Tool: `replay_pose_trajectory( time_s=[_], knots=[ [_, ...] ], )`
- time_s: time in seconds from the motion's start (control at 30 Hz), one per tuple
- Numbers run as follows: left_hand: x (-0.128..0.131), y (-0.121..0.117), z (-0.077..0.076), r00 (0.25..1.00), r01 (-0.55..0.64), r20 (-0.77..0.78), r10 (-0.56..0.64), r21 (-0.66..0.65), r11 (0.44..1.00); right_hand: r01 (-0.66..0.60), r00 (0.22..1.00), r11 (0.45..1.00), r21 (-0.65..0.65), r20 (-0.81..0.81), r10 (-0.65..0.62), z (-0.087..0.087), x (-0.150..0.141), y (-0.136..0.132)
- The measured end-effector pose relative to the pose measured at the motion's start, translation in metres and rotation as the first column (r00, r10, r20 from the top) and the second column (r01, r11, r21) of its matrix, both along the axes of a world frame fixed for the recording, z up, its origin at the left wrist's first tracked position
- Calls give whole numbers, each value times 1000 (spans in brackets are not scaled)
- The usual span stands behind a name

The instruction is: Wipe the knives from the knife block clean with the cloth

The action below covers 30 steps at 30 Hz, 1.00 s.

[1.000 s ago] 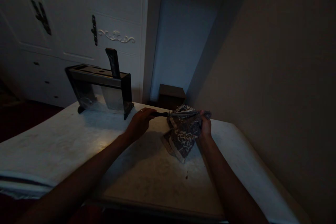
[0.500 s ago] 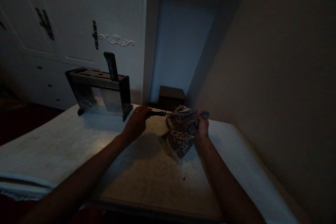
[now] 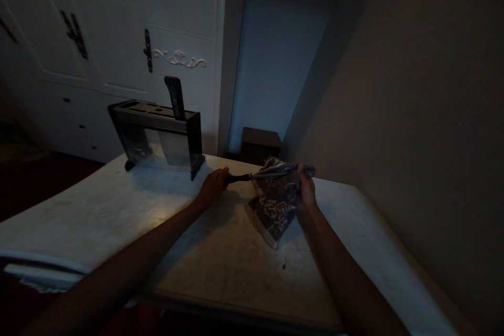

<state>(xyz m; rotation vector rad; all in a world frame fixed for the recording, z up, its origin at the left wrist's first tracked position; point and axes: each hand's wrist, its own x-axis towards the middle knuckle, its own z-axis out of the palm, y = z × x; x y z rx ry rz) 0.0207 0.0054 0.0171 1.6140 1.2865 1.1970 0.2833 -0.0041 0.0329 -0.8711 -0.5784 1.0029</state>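
Note:
My left hand (image 3: 214,187) is closed around the black handle of a slim metal-shafted kitchen tool (image 3: 238,178). Its shaft points right into a dark patterned cloth (image 3: 275,210), which hides the far end, so I cannot tell the exact kind. Gripping the cloth around that end is my right hand (image 3: 307,188), fingers shut. The rest of the cloth hangs down toward the table. Left of my hands, a knife block (image 3: 153,122) with clear sides stands upright, one black knife handle (image 3: 175,97) sticking up from its top.
The pale tabletop (image 3: 98,205) lies under my hands, with a small dark speck (image 3: 284,266) near the front. A white wardrobe (image 3: 118,21) stands behind, a brown box (image 3: 261,138) beyond the far edge, and a wall (image 3: 413,115) on the right.
My left hand has shifted slightly down, still on the handle. My right hand keeps its hold on the cloth. The whole view has swung a little left.

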Motion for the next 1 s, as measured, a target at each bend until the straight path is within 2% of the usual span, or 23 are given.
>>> replay_pose_trajectory(
  time_s=[0.1, 0.2, 0.27, 0.43, 0.67, 0.87, 1.0],
  knots=[
    [5, -1, -2, 990, 97, 111, -83, -126, 987, -99, 992, 994, -34, 74, 102, -1, -16, -7],
    [12, -5, -3, 973, 195, 146, -178, -115, 974, -241, 953, 968, -64, 173, 248, -5, -32, -12],
    [15, -8, -3, 966, 233, 139, -219, -95, 968, -283, 923, 955, -86, 247, 296, -7, -39, -14],
    [18, -10, -5, 961, 261, 117, -252, -71, 963, -300, 826, 947, -119, 464, 320, -4, -37, -14],
    [20, -10, -8, 949, 299, 101, -299, 18, 954, -396, 698, 912, -104, 611, 373, -6, -26, -13],
    [21, -5, -13, 945, 300, 146, -294, -20, 954, -467, 642, 876, -121, 635, 430, -5, -30, -20],
    [21, -3, -12, 937, 304, 193, -291, -42, 952, -496, 636, 866, -66, 652, 414, -3, -33, -23]
  ],
)
